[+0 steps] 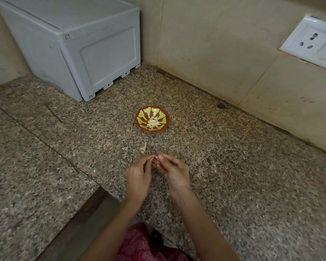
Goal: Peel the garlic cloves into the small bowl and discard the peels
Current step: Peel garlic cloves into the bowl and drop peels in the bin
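Together, left hand and right hand pinch a mostly hidden garlic clove between meeting fingers.

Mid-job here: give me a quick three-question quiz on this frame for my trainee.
1. True or false: the small bowl already holds peeled garlic cloves.
2. Where does the loose peel lie? A) inside the bowl B) on the countertop between the bowl and the hands C) on the grey plastic box
3. Fill in: the left hand and right hand meet at the ____, pinching something small that is mostly hidden.

Key: 1 true; 2 B; 3 fingertips
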